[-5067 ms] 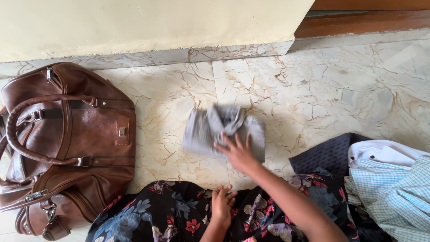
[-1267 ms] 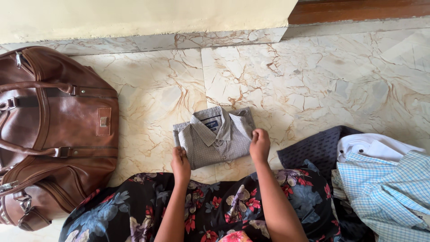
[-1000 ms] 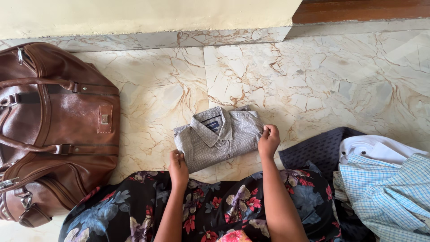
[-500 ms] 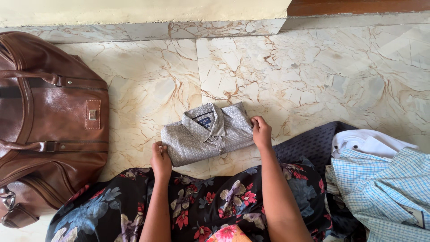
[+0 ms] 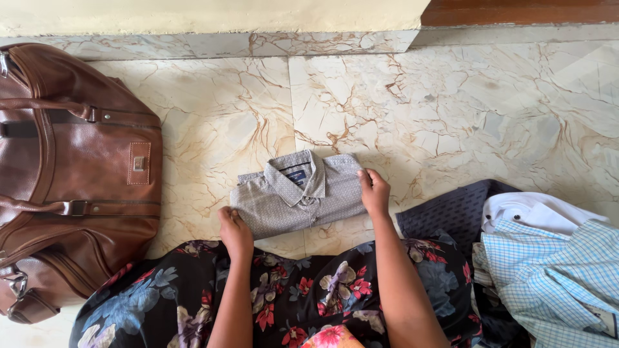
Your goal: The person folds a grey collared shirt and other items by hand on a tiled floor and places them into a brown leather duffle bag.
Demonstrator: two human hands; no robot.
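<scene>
Marble floor (image 5: 451, 109), folded grey shirt (image 5: 300, 193), hands gripping ends

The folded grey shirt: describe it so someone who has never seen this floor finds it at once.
On the marble floor, between the brown leather bag at left and the heap of clothes at right, lies the folded grey shirt. The left hand and right hand hold its ends. It alone is neatly folded, collar up.

A brown leather bag (image 5: 77, 174) sits on the marble floor (image 5: 451, 109); well apart, a heap of clothes (image 5: 541, 258).
</scene>
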